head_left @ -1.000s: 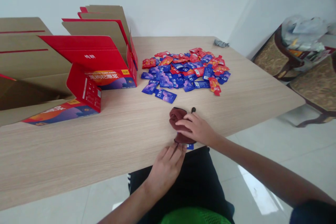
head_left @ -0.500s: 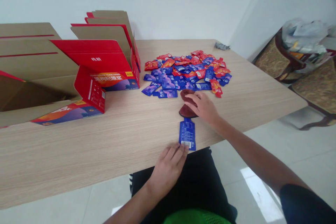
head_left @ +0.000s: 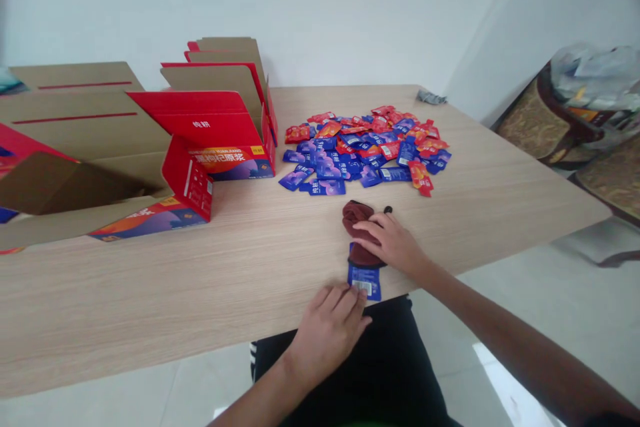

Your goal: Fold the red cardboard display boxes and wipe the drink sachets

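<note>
A flat blue sachet [head_left: 365, 287] with white print and a barcode lies at the table's front edge. My left hand [head_left: 333, 327] presses its fingertips on the sachet's near end, fingers together. Over the sachet's far part is a crumpled brown cloth [head_left: 356, 213] with dark edging, which covers its neck in part. My right hand [head_left: 397, 243] grips this cloth from the right, fingers bent over it. A small black knob [head_left: 388, 209] shows beside the right hand's knuckles; whether it belongs to the cloth I cannot tell.
Behind the cloth spreads a pile of blue and red sachets [head_left: 367, 150]. Open red cardboard boxes [head_left: 193, 193] stand at the left with raised flaps. A grey crumpled scrap [head_left: 431, 97] lies at the far right corner. Patterned chairs [head_left: 530, 120] hold plastic bags [head_left: 597, 77].
My right hand has slid the brown cloth toward me along the blue sachet, covering more of it. My left hand still pins the sachet's near end. The view has shifted slightly.
</note>
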Tool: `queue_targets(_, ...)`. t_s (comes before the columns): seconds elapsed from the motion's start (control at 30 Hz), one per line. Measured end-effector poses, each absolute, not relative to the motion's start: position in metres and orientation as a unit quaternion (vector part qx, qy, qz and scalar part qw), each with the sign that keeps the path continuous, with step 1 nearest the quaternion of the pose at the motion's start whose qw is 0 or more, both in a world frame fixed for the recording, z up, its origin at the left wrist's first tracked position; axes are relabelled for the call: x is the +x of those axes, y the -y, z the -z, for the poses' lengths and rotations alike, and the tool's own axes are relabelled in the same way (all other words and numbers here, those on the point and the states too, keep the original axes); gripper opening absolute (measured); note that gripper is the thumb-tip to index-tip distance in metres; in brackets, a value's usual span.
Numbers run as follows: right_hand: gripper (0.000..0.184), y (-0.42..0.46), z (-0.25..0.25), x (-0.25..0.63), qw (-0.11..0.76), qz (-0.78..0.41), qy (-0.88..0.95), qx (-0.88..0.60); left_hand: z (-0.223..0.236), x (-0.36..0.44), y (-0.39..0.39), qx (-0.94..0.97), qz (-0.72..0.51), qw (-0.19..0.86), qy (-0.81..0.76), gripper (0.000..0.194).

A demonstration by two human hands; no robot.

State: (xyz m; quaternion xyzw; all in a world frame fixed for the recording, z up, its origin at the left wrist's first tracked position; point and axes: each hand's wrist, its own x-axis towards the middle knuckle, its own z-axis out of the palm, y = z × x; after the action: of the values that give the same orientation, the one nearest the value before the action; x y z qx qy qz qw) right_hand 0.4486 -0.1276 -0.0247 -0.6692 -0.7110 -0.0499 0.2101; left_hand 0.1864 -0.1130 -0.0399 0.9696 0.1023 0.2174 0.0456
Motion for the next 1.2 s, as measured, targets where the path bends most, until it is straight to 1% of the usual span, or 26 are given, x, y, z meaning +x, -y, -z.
queue_targets(0.07, 0.031, 0.122, 0.023, 0.465, 0.231, 0.085, 0.681, -0.689, 0.032, 0.197, 0.113, 0.970, -0.209, 0.056, -0.114, 0.035)
queue_targets(0.17, 0.035, 0.130, 0.020, 0.484, 0.312, 0.120, 0.610, -0.718, 0.023, 0.218, 0.113, 0.967, -0.200, 0.066, -0.147, 0.040)
queue_targets(0.23, 0.038, 0.143, 0.021, 0.491, 0.368, 0.137, 0.560, -0.729, 0.020, 0.230, 0.113, 0.964, -0.196, 0.063, -0.167, 0.037)
queue_targets(0.33, 0.041, 0.161, 0.026, 0.498, 0.407, 0.154, 0.506, -0.745, 0.017, 0.237, 0.107, 0.965, -0.182, 0.052, -0.183, 0.027)
queue_targets(0.43, 0.043, 0.171, 0.032, 0.503, 0.417, 0.154, 0.475, -0.759, 0.016, 0.224, 0.091, 0.964, -0.162, 0.048, -0.207, 0.024)
queue_targets(0.57, 0.047, 0.172, 0.036, 0.506, 0.427, 0.144, 0.452, -0.770, 0.011, 0.182, 0.052, 0.950, -0.135, 0.020, -0.281, 0.020)
queue_targets(0.7, 0.047, 0.170, 0.037, 0.508, 0.431, 0.135, 0.464, -0.762, 0.004, 0.135, 0.008, 0.926, -0.117, -0.010, -0.360, 0.022)
queue_targets(0.83, 0.048, 0.170, 0.041, 0.510, 0.434, 0.132, 0.464, -0.761, 0.003, 0.107, -0.019, 0.907, -0.100, -0.040, -0.408, 0.025)
queue_targets(1.03, 0.048, 0.171, 0.043, 0.512, 0.436, 0.121, 0.456, -0.767, 0.004, 0.107, -0.019, 0.902, -0.109, -0.068, -0.412, 0.024)
queue_targets(1.2, 0.049, 0.171, 0.044, 0.512, 0.447, 0.114, 0.447, -0.767, -0.005, 0.149, -0.042, 0.912, -0.183, -0.039, -0.364, 0.027)
